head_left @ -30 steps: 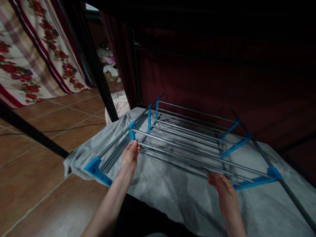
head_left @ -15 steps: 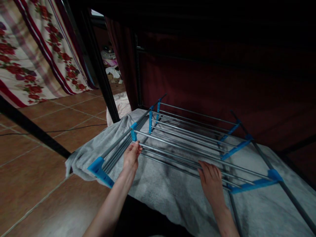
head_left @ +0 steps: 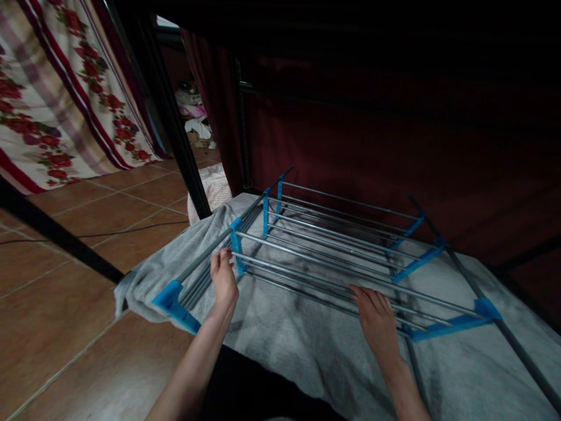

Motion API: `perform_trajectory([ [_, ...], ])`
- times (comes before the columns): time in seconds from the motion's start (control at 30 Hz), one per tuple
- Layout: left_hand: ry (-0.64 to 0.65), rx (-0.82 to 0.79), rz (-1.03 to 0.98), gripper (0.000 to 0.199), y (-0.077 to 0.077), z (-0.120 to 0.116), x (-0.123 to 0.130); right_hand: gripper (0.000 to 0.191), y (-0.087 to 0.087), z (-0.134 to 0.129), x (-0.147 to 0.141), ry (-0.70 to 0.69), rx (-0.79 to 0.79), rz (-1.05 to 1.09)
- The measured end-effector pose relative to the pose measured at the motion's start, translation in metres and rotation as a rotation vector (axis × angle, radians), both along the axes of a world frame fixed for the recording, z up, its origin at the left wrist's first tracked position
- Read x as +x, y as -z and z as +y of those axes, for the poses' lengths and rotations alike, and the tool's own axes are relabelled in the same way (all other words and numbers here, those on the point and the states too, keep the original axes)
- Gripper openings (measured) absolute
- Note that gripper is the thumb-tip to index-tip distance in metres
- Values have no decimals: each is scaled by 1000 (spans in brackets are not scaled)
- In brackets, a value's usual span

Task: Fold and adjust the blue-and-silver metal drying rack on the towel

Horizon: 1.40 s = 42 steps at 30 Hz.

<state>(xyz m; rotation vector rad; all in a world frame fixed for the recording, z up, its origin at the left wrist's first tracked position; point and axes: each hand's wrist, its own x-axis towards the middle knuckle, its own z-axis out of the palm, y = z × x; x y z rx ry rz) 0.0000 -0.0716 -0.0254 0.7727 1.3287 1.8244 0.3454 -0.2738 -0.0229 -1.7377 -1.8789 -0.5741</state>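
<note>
A metal rack (head_left: 315,261) of thin grey rods set in blue plastic brackets stands on a grey blanket. My left hand (head_left: 223,278) is at the outer side of a blue bracket (head_left: 237,248) on the rack's left. Its fingers are curled together with the tips by the end of a rod; what they pinch, if anything, is hidden. My right hand (head_left: 376,313) has its fingers closed over the front rods (head_left: 298,276), toward the right end. Another blue bracket (head_left: 456,327) joins the rods to the right-hand frame tube (head_left: 526,356).
The grey blanket (head_left: 298,345) covers a bed under a dark metal frame (head_left: 184,134). Behind hangs a dark red curtain (head_left: 350,140). To the left are a tiled floor (head_left: 52,292) with a thin black cable (head_left: 109,233) and a flowered cloth (head_left: 52,99).
My left hand has shifted left, from the rod inside the blue bracket to the bracket's outer side. My right hand keeps its place on the front rods. The view has shifted very slightly.
</note>
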Motion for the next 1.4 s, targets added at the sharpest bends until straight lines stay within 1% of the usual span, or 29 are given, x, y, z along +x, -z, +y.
perform_trajectory([
  [0.07, 9, 40, 13, 37, -1, 11, -1, 34, -1, 0, 0, 3, 5, 9],
  [0.13, 52, 52, -33, 45, -4, 21, 1, 33, -1, 0, 1, 0, 3, 16],
  [0.3, 248, 26, -174, 54, -16, 35, 6, 33, -1, -2, 0, -10, -7, 28],
  [0.37, 304, 47, -190, 53, -20, 36, 6, 32, -1, -3, 0, -11, -11, 35],
  [0.53, 344, 84, -177, 40, -27, 41, 3, 32, -1, -2, 0, -11, -16, 41],
  [0.6, 387, 83, -174, 37, -27, 44, 2, 32, 0, -2, 1, -13, -21, 33],
  [0.67, 426, 85, -200, 38, -25, 48, 1, 32, 1, -2, 2, -18, -27, 26],
  [0.8, 468, 106, -275, 43, -20, 53, -1, 32, 4, -2, 5, -20, -30, 12],
  [0.9, 532, 147, -262, 47, -18, 55, -3, 32, 5, -1, 5, -27, -15, -4],
  [1.03, 606, 138, -234, 55, -18, 55, -5, 31, 4, -1, 4, -32, 19, -17],
  [1.1, 615, 135, -256, 57, -19, 55, -6, 30, 2, -1, 3, -23, 23, -18],
  [1.2, 573, 122, -275, 56, -19, 56, -5, 28, -1, -2, 1, -13, 19, -21],
  [1.4, 477, 101, -192, 50, -16, 56, 1, 28, -4, -1, -1, -3, 25, -32],
])
